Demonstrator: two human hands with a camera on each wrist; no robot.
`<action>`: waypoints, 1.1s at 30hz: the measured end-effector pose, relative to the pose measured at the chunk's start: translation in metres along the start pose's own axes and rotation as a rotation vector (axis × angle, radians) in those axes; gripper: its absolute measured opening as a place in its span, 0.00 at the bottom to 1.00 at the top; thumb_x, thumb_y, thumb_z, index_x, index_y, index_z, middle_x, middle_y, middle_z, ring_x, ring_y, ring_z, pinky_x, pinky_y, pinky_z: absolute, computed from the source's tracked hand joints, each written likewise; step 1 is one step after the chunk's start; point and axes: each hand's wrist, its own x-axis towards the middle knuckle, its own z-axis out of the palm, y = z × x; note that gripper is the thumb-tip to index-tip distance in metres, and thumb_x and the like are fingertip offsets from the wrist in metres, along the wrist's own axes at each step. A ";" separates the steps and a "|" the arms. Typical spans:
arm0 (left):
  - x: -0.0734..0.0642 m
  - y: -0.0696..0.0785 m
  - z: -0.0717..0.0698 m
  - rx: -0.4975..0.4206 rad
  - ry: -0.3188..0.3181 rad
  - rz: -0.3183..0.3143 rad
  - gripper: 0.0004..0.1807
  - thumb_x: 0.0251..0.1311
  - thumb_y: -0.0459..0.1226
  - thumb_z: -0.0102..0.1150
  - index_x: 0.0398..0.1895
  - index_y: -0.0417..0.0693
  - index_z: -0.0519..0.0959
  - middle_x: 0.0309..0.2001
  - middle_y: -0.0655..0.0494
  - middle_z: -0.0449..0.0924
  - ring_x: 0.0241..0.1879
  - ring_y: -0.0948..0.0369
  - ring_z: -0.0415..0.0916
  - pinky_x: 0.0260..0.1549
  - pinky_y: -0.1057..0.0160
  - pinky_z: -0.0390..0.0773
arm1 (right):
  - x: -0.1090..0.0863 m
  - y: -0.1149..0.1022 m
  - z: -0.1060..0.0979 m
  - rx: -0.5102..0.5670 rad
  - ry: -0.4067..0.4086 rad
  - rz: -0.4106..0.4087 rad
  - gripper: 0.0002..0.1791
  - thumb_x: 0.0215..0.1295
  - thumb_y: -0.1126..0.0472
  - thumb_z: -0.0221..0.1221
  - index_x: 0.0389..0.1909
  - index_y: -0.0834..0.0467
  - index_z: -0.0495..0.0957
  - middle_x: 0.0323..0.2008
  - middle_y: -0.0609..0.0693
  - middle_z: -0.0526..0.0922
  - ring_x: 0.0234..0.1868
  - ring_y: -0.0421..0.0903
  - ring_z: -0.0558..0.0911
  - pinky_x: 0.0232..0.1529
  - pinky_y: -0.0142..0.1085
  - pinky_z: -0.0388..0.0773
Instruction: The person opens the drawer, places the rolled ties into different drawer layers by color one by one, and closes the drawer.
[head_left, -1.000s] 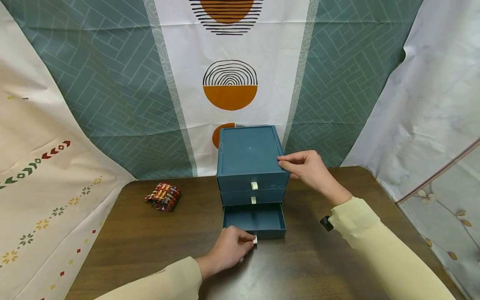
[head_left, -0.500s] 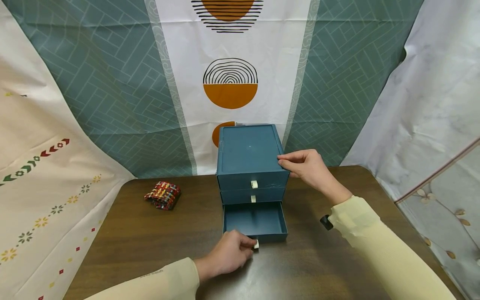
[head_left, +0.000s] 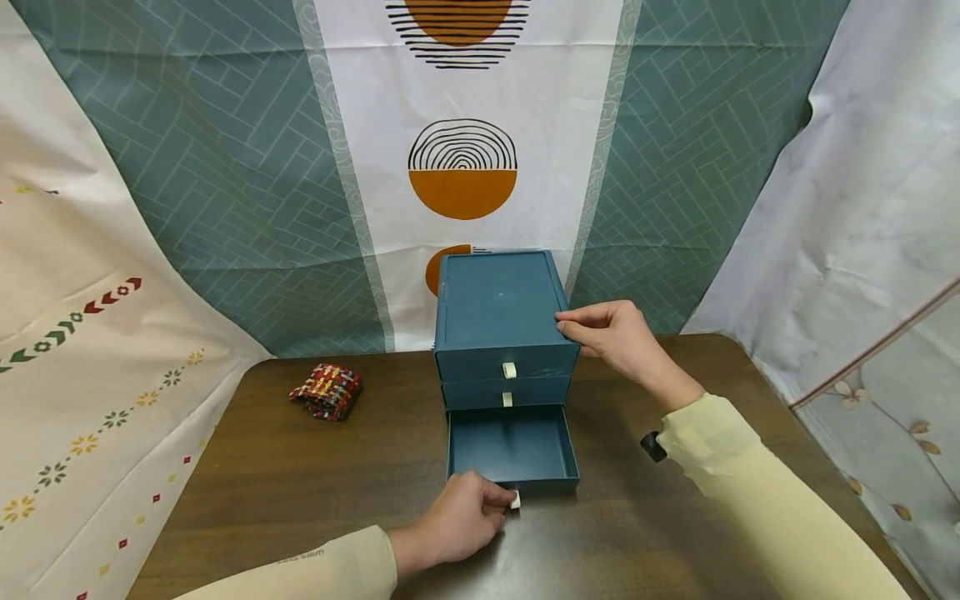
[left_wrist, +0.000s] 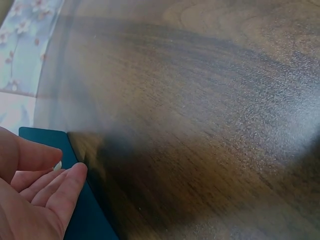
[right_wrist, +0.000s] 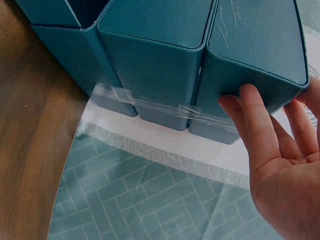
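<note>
A blue desktop drawer cabinet (head_left: 501,300) stands near the back of the table, its bottom drawer (head_left: 513,446) pulled out and bare inside. Its two upper drawers are closed. In front, my left hand (head_left: 465,521) pinches the small white pull tab (head_left: 515,500) of that drawer between thumb and fingers. The same tab (left_wrist: 57,166) shows between the fingertips in the left wrist view. My right hand (head_left: 611,333) grips the cabinet's top right edge. In the right wrist view, fingertips of this hand (right_wrist: 285,150) press the cabinet's side.
A folded, multicoloured woven cloth (head_left: 327,392) lies on the brown wooden table (head_left: 337,467), left of the cabinet. Behind the cabinet hangs a patterned curtain (head_left: 367,150). Clear tape (right_wrist: 155,106) runs across the cabinet's side. A black object (head_left: 653,447) sits at my right sleeve.
My left hand has drawn the bottom drawer farther out toward me by its tab. The right hand stays at the cabinet's top edge.
</note>
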 end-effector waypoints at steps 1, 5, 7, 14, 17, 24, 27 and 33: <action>-0.001 0.000 0.000 0.002 -0.004 -0.002 0.15 0.55 0.28 0.58 0.47 0.44 0.82 0.44 0.55 0.84 0.38 0.69 0.80 0.28 0.74 0.77 | 0.000 0.000 0.000 0.000 -0.002 -0.001 0.19 0.55 0.43 0.63 0.47 0.46 0.83 0.48 0.47 0.84 0.47 0.42 0.82 0.42 0.41 0.82; -0.003 0.001 0.001 -0.013 -0.027 -0.009 0.17 0.55 0.27 0.58 0.48 0.44 0.81 0.44 0.54 0.84 0.38 0.69 0.80 0.28 0.73 0.77 | 0.000 0.000 -0.001 0.000 -0.006 0.001 0.19 0.55 0.43 0.63 0.47 0.46 0.83 0.48 0.47 0.84 0.47 0.43 0.81 0.42 0.41 0.82; -0.004 0.002 0.001 -0.028 -0.040 -0.009 0.17 0.54 0.26 0.58 0.49 0.43 0.81 0.44 0.53 0.84 0.40 0.68 0.80 0.30 0.73 0.78 | -0.001 0.000 -0.001 -0.002 -0.009 0.001 0.20 0.56 0.43 0.63 0.47 0.46 0.83 0.49 0.47 0.83 0.48 0.43 0.81 0.42 0.41 0.82; -0.007 0.009 -0.004 0.058 -0.088 0.018 0.19 0.53 0.25 0.55 0.48 0.45 0.81 0.40 0.59 0.85 0.32 0.73 0.75 0.28 0.73 0.75 | -0.001 0.000 -0.001 -0.004 -0.010 0.001 0.19 0.56 0.43 0.63 0.47 0.45 0.83 0.49 0.47 0.83 0.48 0.43 0.81 0.42 0.40 0.82; -0.007 0.017 -0.011 0.144 -0.101 0.053 0.17 0.54 0.26 0.54 0.45 0.47 0.83 0.39 0.62 0.85 0.29 0.73 0.71 0.27 0.73 0.73 | -0.001 0.000 -0.001 -0.003 -0.009 -0.001 0.19 0.56 0.44 0.63 0.47 0.46 0.83 0.49 0.47 0.83 0.48 0.43 0.81 0.42 0.41 0.82; -0.005 0.049 -0.044 0.134 -0.100 0.158 0.12 0.63 0.33 0.53 0.45 0.51 0.84 0.43 0.63 0.84 0.32 0.75 0.75 0.29 0.76 0.75 | -0.001 -0.001 -0.001 -0.004 -0.007 -0.004 0.19 0.56 0.43 0.63 0.47 0.45 0.83 0.48 0.47 0.83 0.48 0.43 0.82 0.42 0.40 0.82; -0.003 0.066 -0.061 0.078 -0.071 0.188 0.11 0.63 0.35 0.54 0.44 0.53 0.84 0.41 0.64 0.84 0.32 0.73 0.77 0.30 0.74 0.78 | -0.001 -0.001 -0.001 -0.007 -0.006 -0.008 0.19 0.56 0.43 0.63 0.47 0.45 0.83 0.48 0.47 0.84 0.47 0.43 0.82 0.41 0.40 0.82; -0.007 0.102 -0.095 0.007 0.088 0.213 0.08 0.61 0.40 0.59 0.41 0.61 0.84 0.39 0.68 0.84 0.32 0.71 0.79 0.33 0.71 0.80 | 0.000 0.000 0.000 -0.008 -0.002 -0.016 0.20 0.56 0.43 0.63 0.47 0.46 0.83 0.48 0.48 0.84 0.47 0.43 0.82 0.41 0.40 0.83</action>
